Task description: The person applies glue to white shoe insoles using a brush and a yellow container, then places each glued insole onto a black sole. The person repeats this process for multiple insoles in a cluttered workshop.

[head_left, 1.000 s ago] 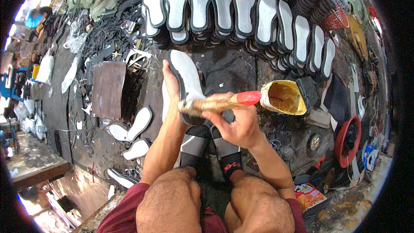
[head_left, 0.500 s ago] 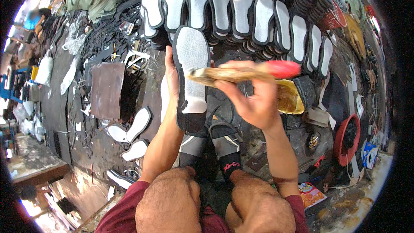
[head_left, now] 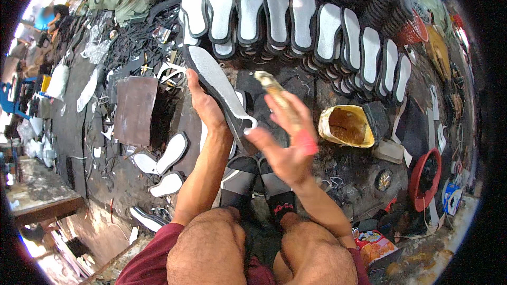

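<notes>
My left hand point(head_left: 208, 106) is closed along the side of a black shoe sole point(head_left: 215, 80) with a white top layer, holding it tilted above my feet. At the sole's lower end the white layer curls up in a small loop. My right hand point(head_left: 288, 166) holds a brush point(head_left: 277, 93) with a red handle, its bristle end pointing up and away. The thumb of that hand reaches to the curled white end and appears to touch it; the fingers are somewhat blurred. A yellow tub point(head_left: 326, 133) with brownish contents stands to the right of this hand.
Stacked soles with white tops point(head_left: 250, 15) form an arc at the far side. Loose soles point(head_left: 172, 153) and a brown sheet point(head_left: 135, 111) lie on the left. A red basin point(head_left: 425, 180) stands at right; black scraps point(head_left: 142, 47) cover the far-left floor.
The sole has tilted, its top swinging left and its lower end right. My right hand has come down and left, off the white surface, turning the brush upright, with the thumb at the sole's lower end.
</notes>
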### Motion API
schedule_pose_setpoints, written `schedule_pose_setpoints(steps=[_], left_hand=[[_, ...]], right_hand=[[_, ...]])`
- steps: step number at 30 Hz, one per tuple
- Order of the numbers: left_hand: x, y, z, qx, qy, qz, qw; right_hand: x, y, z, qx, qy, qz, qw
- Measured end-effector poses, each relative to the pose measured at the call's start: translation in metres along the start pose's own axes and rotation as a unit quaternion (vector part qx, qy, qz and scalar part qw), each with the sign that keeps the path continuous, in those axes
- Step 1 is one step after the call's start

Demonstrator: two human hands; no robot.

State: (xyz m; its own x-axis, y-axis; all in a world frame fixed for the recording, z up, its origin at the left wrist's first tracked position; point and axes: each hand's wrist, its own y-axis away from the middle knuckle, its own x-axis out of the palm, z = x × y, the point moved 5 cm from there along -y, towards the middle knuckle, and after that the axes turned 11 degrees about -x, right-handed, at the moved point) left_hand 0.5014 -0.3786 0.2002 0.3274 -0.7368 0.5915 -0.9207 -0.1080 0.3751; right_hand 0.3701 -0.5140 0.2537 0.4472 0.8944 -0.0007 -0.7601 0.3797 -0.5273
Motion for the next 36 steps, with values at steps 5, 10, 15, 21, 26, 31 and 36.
schedule_pose_setpoints(steps=[5,10,15,21,26,31,36], left_hand=[[-0.021,-0.026,-0.003,-0.031,0.031,0.079,0.996],[-0.01,-0.018,0.018,-0.278,0.098,0.227,0.928],[0.0,-0.005,0.036,-0.342,0.116,0.226,0.905],[0.017,-0.005,0.047,-0.353,0.114,0.243,0.896],[0.008,-0.029,0.057,-0.36,0.086,0.226,0.901],[-0.013,-0.045,0.062,-0.354,0.094,0.209,0.907],[-0.017,-0.047,0.064,-0.332,0.106,0.156,0.924]], right_hand=[[0.011,0.001,0.005,0.018,-0.014,0.062,0.998],[-0.02,-0.028,0.033,-0.11,0.103,0.133,0.98],[-0.021,-0.07,0.037,-0.064,0.208,0.215,0.952],[-0.004,-0.048,-0.003,-0.02,0.087,0.189,0.978],[0.02,-0.032,0.005,-0.159,0.128,0.238,0.95],[0.025,-0.025,0.005,-0.155,0.107,0.274,0.943],[0.029,-0.015,0.006,-0.162,0.093,0.276,0.943]])
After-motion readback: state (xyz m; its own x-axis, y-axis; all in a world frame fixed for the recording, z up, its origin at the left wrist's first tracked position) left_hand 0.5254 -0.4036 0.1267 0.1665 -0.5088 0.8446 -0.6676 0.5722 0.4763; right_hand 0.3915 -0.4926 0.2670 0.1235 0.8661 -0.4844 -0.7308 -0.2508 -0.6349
